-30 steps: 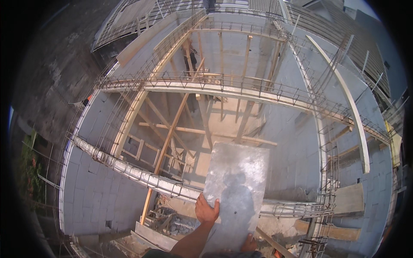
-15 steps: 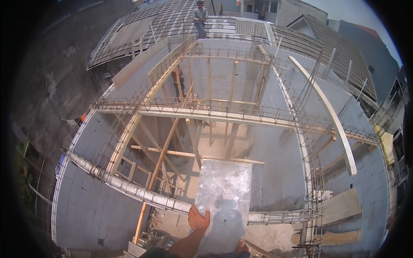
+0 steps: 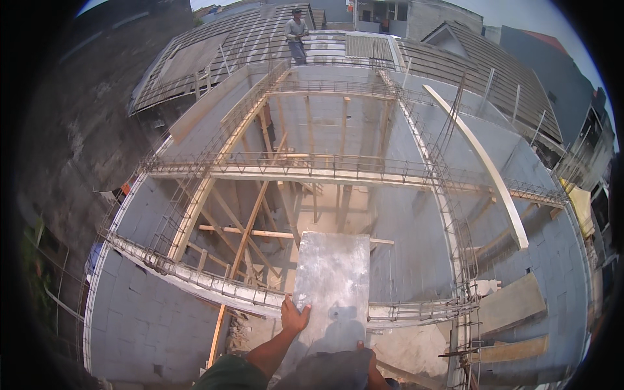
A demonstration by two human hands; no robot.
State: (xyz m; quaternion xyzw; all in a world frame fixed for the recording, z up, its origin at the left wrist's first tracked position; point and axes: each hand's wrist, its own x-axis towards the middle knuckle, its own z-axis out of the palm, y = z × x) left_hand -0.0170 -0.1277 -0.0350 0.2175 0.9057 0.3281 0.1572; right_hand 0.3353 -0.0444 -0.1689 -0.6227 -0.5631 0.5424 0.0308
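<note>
Left hand (image 3: 296, 317) spread against grey sheet (image 3: 333, 266), rebar-laced beam (image 3: 221, 285) behind, timber props (image 3: 254, 215) beyond.

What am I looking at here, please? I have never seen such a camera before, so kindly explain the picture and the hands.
There is no robot: these are a person's bare hands, seen from a wide fisheye camera on that person's head, so straight edges look bent. The left hand is at the left edge of a grey board; the right hand, partly hidden, is at its lower right. How firmly they grip is unclear. Beyond lie wooden beams, steel bars and grey block walls of an unfinished building. Another person is by a tiled roof at the top.
</note>
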